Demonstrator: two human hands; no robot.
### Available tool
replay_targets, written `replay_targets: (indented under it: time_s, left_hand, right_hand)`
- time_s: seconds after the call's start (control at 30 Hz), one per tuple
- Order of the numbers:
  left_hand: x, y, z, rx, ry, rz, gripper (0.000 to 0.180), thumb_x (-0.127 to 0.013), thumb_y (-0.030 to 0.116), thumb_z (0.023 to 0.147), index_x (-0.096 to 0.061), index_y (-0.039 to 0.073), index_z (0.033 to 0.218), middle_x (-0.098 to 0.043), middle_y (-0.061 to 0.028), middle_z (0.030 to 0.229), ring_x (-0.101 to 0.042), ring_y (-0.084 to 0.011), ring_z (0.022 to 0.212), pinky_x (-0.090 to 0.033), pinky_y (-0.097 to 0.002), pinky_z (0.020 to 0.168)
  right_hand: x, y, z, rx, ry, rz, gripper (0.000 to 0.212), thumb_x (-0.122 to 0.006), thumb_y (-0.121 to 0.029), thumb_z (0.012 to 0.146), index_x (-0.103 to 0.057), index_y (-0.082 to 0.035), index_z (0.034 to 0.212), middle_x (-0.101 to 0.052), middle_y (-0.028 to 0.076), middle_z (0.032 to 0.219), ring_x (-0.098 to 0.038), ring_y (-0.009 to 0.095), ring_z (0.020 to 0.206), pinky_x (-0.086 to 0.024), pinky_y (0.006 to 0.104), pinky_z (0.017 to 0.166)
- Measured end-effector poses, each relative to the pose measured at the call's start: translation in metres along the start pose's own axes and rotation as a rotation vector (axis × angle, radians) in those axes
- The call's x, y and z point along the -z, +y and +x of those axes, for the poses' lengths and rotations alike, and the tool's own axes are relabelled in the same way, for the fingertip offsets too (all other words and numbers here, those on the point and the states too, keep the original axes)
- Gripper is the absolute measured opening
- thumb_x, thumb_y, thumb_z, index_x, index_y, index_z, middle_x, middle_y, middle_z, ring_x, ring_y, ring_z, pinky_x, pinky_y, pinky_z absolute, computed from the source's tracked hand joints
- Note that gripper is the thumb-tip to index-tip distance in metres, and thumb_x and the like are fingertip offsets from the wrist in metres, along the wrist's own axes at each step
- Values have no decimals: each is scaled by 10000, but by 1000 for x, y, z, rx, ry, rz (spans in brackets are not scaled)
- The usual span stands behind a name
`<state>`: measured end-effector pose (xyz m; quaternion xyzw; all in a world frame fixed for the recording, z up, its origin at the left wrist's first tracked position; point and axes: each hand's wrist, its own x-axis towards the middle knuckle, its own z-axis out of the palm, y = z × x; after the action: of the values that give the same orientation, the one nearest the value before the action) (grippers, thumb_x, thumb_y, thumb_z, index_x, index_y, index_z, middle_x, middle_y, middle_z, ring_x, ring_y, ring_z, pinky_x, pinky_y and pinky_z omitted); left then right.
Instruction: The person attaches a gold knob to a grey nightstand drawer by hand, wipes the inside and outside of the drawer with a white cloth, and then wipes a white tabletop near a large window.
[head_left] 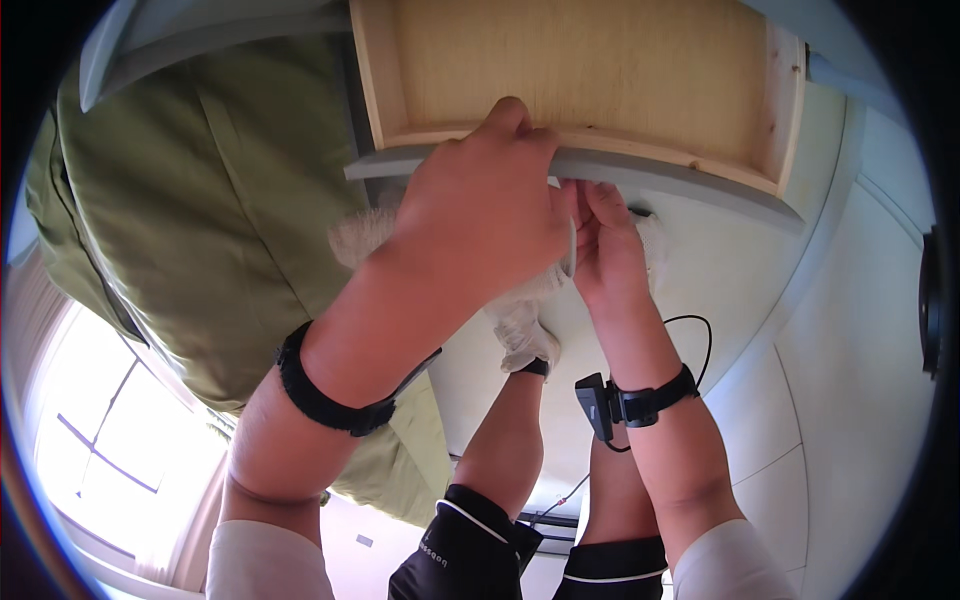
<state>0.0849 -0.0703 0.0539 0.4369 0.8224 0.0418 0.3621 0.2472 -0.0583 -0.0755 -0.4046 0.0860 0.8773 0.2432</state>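
Observation:
A pulled-out drawer with a pale wooden box (590, 70) and a grey front panel (680, 184) spans the upper middle. My left hand (480, 200) is closed over the panel, some fingers curled across its top edge into the drawer. Just below the panel, my right hand (610, 240) has its fingers bent together close to the left hand. A thin whitish curved edge (573, 250) shows between the hands; its kind is unclear. What the right fingertips pinch is hidden by the panel and the left hand.
A green-covered bed (210, 200) stands at the left, beside the drawer. My feet, in light wrinkled covers (520, 335), are on the pale floor (730, 260) below. A white wall (880, 300) rises at the right. At lower left is a bright window (100, 420).

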Motion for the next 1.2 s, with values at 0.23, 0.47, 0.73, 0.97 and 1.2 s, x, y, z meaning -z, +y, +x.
replay_targets:
  time_s: [0.23,0.47,0.73,0.97,1.2]
  left_hand:
    - [-15,0,0,-67,169,226,336,-543,121,799,-706,62,1087,-659,-104,1052,-672,-338,830,-560,-417,784]
    - [-15,-25,24,-342,407,427,243,-591,184,814,-701,-8,916,-684,-184,898,-668,-335,860,-538,-420,743]
    - [-30,-12,13,-337,335,349,187,-607,181,797,-688,32,875,-665,-143,941,-689,-329,818,-564,-413,730]
    - [-23,8,13,-361,340,377,201,-591,175,814,-674,20,911,-663,-142,953,-674,-336,868,-554,-422,753]
    - [-26,4,1,-309,253,132,417,-521,184,863,-636,46,1240,-644,-197,1155,-640,-345,1025,-512,-403,904]
  right_hand:
    - [-19,-9,10,-47,-1,-43,271,-525,-185,1024,-570,55,1141,-667,170,1109,-661,230,1067,-560,269,949]
    - [-2,-29,65,-189,-310,56,329,-433,-254,1061,-553,47,1121,-646,158,1063,-649,226,992,-549,303,903]
    - [-4,-40,44,-100,-168,-230,345,-401,-257,1070,-561,41,1138,-648,143,1064,-640,192,946,-514,291,774]
    - [-17,-49,10,30,-134,-278,257,-521,-181,1026,-571,45,1137,-633,141,1071,-614,216,985,-519,283,884]
    - [13,-40,33,274,-158,-203,302,-716,-93,900,-569,30,1133,-637,118,1083,-615,208,990,-514,290,926]
